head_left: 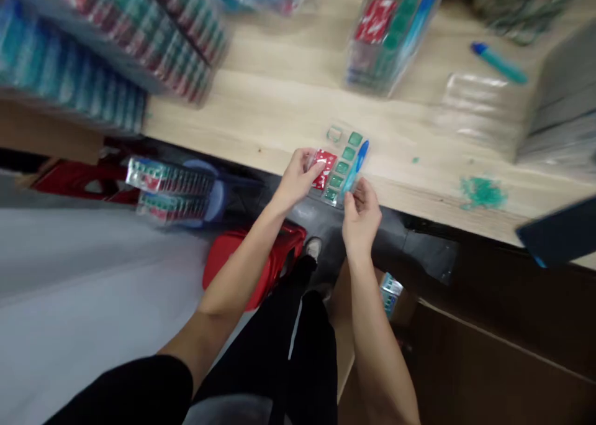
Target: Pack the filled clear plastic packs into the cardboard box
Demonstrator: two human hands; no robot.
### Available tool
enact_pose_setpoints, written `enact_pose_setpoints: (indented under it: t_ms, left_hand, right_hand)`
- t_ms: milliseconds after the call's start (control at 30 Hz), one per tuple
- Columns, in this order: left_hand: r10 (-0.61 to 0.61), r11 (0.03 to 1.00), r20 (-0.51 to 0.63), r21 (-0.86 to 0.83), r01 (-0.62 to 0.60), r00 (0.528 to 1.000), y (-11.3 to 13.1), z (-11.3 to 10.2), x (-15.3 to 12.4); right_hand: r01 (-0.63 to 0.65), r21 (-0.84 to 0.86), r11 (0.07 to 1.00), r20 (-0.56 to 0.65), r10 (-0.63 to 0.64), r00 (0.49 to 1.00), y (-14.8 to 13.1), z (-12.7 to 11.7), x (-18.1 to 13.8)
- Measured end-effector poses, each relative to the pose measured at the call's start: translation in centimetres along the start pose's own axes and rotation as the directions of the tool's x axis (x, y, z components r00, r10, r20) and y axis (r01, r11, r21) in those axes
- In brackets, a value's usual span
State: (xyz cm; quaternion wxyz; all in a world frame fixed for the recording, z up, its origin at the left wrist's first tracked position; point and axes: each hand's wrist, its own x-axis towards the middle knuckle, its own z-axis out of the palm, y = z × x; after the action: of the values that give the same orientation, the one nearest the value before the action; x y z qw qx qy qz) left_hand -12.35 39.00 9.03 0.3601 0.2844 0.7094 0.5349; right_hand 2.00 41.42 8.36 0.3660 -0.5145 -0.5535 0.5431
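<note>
Pale tabletop (279, 102) backs a clear pack (341, 168), red, green and blue.

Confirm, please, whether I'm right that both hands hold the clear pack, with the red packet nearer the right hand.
Not quite: the head view shows the red packet nearer the left hand. That hand and the right hand do hold the clear pack.

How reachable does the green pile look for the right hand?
Probably yes: nothing visible blocks the tabletop between the right hand and the green pile, though that hand is at the corner of the plastic pack.
</note>
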Motion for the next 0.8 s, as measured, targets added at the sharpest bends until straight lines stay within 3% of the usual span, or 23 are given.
enact_pose_setpoints:
  t_ms: [100, 200, 300, 367, 433, 533, 633, 733, 800]
  left_hand:
    - [-0.163, 0.958, 0.021, -0.238, 0.163, 0.986, -2.9, -6.0, -5.8]
    - [-0.369, 0.883, -0.11, -0.351, 0.311, 0.923, -6.6, -13.5, -13.9]
    - [-0.569, 0.798, -0.247, -0.392, 0.457, 0.784, -10.7, -19.6, -22.0]
    - [-0.691, 0.718, -0.298, -0.388, 0.577, 0.659, -13.4, -21.9, -26.1]
    - [-0.74, 0.672, -0.318, -0.374, 0.639, 0.592, -15.9, -22.8, -28.8]
    - [-0.759, 0.649, -0.344, -0.331, 0.685, 0.552, -18.8, -22.8, -30.6]
    - [-0.753, 0.635, -0.402, -0.241, 0.734, 0.52, -20.4, -22.3, -31.0]
    - [-0.725, 0.613, -0.452, -0.081, 0.786, 0.519, -20.9, -21.5, -31.2]
    - [-0.687, 0.595, -0.473, 0.068, 0.801, 0.551, -20.7, -20.9, -31.2]
  right_hand:
    - [-0.034, 0.073, 0.997, 0.166, 0.022, 0.986, 1.0, 1.0, -6.6]
    - [-0.149, 0.071, 0.986, 0.394, 0.11, 0.913, 3.4, 1.3, -13.2]
    - [-0.259, -0.035, 0.965, 0.494, 0.242, 0.835, 7.3, -0.5, -18.7]
    - [-0.307, -0.135, 0.942, 0.49, 0.332, 0.806, 10.4, -3.2, -21.6]
    - [-0.33, -0.244, 0.912, 0.468, 0.409, 0.783, 13.3, -6.8, -23.7]
    - [-0.334, -0.422, 0.843, 0.43, 0.511, 0.744, 16.8, -12.5, -26.0]
    - [-0.372, -0.504, 0.779, 0.338, 0.575, 0.745, 18.9, -17.0, -28.2]
    - [-0.456, -0.496, 0.739, 0.205, 0.61, 0.766, 20.1, -20.0, -30.8]
    - [-0.519, -0.466, 0.717, 0.115, 0.631, 0.768, 20.9, -21.2, -32.6]
